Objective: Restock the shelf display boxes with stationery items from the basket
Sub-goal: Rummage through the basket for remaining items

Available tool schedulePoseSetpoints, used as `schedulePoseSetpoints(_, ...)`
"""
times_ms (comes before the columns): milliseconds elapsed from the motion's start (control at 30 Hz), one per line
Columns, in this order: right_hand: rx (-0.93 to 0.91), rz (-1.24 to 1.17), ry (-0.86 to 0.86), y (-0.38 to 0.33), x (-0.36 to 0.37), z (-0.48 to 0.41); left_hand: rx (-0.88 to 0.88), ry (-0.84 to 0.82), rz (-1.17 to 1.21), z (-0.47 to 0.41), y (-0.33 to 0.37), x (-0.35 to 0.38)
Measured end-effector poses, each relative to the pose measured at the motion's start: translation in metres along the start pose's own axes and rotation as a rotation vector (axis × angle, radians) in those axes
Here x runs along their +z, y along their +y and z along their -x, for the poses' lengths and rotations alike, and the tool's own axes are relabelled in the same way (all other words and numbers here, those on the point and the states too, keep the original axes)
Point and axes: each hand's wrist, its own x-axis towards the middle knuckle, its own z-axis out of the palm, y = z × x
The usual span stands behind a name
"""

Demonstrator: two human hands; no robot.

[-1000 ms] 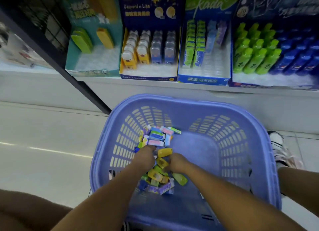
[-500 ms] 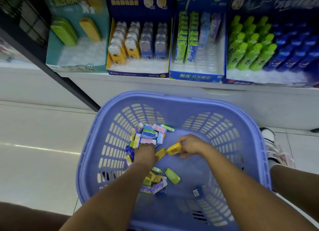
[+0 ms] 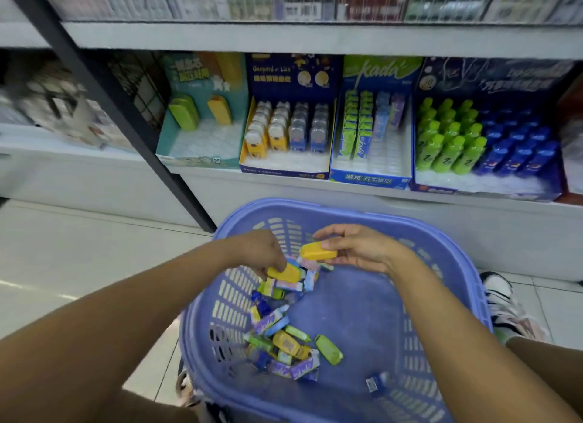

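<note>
left hand (image 3: 262,253) pinched a yellow block (image 3: 284,273) | right hand (image 3: 356,249) pinched a second block (image 3: 317,252) | both near basket (image 3: 347,214) far rim | floor open at right | near rim cut off

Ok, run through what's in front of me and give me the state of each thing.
Left hand, gripping first yellow block atop the packets.
Right hand, holding second yellow block up over the basket.
Basket, on the floor, packets heaped along its left side.
Teal box, nearly empty, two blocks standing at the back.
Kada box, back rows stocked, front rows empty.
</note>
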Motion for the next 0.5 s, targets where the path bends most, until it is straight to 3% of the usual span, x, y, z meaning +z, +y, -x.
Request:
schedulePoseSetpoints(200, -0.312, 0.197, 0.038, -0.057, 0.06, 0.004, 0.006, 0.102, 0.316, 0.085, -0.016, -0.074)
schedulePoseSetpoints(333, -0.587, 0.322, 0.206, -0.091, 0.094, 0.004, 0.076, 0.308, 0.569, 0.113, -0.037, -0.104)
schedulePoseSetpoints(500, -0.783, 0.781, 0.48, -0.137, 0.123, -0.033, 0.187, 0.474, 0.898, 0.117, -0.051, -0.129)
